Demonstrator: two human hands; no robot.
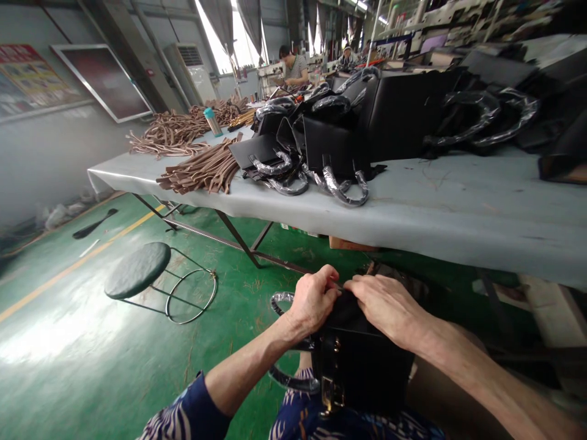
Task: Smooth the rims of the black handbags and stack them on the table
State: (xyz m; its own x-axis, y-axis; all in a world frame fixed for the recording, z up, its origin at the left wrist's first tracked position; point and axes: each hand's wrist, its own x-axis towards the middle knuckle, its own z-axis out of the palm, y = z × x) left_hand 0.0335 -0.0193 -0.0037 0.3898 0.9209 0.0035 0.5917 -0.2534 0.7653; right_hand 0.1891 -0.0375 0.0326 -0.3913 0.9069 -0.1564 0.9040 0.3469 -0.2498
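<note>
A black handbag (367, 373) with gold-coloured buckle hardware lies across my lap. Its handles, wrapped in clear plastic, stick out on the left side. At the bag's far edge my left hand (316, 299) is closed, thumb and fingers pinching the black material. My right hand (387, 305) sits just beside it, its bent fingers pressed on the same edge, with the fingertips close to those of the left. What exactly lies between the fingertips is too small to make out.
Ahead stands a long grey-covered table (458, 201) with piled black handbags (403, 110), brown strips (202, 168) and a turquoise-topped bottle (213, 122). A round stool (140, 269) is on the green floor to the left. Another person (293, 67) sits farther back.
</note>
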